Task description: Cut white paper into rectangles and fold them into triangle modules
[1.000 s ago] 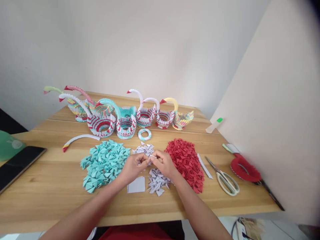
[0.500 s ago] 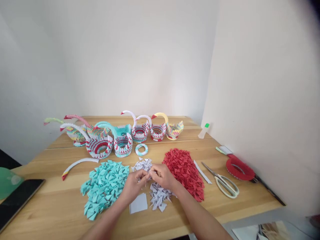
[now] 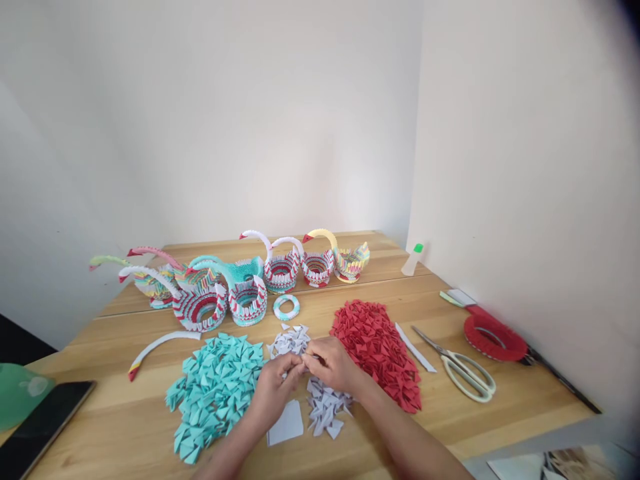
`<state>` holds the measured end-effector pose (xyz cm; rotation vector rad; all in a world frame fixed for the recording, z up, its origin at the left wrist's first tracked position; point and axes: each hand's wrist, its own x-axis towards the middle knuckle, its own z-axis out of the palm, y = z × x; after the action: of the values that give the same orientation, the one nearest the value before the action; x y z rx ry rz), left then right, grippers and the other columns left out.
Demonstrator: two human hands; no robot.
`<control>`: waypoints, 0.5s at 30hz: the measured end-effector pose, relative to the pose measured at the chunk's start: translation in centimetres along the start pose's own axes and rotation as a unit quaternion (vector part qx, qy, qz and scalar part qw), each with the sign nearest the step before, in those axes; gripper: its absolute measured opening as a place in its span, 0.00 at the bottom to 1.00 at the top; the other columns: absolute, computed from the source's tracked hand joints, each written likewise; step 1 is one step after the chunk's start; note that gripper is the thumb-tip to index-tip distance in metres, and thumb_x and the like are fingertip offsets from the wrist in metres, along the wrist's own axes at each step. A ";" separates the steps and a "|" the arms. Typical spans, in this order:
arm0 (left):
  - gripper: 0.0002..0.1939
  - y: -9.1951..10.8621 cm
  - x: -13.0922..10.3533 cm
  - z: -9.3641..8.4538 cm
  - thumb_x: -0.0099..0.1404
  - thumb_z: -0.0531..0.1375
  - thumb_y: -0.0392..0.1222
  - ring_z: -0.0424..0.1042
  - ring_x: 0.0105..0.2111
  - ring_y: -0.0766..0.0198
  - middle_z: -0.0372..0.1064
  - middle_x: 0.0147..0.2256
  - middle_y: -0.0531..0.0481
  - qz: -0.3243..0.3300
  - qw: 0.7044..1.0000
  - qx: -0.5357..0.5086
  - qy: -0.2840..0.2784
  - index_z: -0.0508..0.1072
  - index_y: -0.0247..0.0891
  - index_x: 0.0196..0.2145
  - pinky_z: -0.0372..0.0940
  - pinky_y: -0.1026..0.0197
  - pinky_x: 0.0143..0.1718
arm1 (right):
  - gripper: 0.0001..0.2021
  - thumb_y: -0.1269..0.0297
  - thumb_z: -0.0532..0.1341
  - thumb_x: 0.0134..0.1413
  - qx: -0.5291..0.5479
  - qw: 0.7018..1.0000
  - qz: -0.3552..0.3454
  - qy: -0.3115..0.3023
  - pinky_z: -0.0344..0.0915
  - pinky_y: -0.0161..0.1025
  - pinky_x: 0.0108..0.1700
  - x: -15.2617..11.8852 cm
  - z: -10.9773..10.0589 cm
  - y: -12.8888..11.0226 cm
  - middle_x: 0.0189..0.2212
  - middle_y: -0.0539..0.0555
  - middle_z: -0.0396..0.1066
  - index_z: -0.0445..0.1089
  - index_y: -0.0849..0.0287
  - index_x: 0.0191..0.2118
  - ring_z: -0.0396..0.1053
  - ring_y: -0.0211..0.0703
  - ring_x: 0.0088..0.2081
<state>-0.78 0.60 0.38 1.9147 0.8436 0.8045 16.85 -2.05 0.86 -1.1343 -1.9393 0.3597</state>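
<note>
In the head view, your left hand (image 3: 271, 392) and right hand (image 3: 334, 365) meet at the fingertips; you cannot tell what either grip pinches, it's hidden. White folded pieces (image 3: 289, 339) lie at 11 o'clock, partly covered. Toward 9, the frame crops a phone (image 3: 47, 427) and a green object (image 3: 20, 400).

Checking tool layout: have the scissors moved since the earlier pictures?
No: on the wooden table, the scissors lie where they did, just right of the white strip.
</note>
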 end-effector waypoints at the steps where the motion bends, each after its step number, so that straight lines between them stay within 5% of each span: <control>1: 0.16 0.0 0.0 0.0 0.66 0.53 0.45 0.62 0.24 0.65 0.62 0.20 0.54 0.001 1.000 0.001 0.001 0.66 0.37 0.23 0.55 0.65 0.28 | 0.13 0.66 0.54 0.59 -0.003 1.000 -0.001 0.002 0.50 0.34 0.27 0.0 0.0 0.0 0.18 0.45 0.56 0.59 0.57 0.23 0.56 0.34 0.22; 15: 0.14 -0.4 0.0 -0.2 0.66 0.54 0.46 0.62 0.23 0.66 0.62 0.20 0.54 -0.007 0.999 -0.030 0.011 0.68 0.37 0.26 0.56 0.66 0.26 | 0.15 0.65 0.53 0.62 -0.012 1.000 0.011 -0.012 0.51 0.35 0.29 -0.1 0.0 0.1 0.18 0.46 0.58 0.60 0.58 0.23 0.57 0.35 0.23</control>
<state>-1.04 0.81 0.04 1.8473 0.8365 0.8355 16.91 -2.09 0.72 -1.1719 -1.9577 0.3643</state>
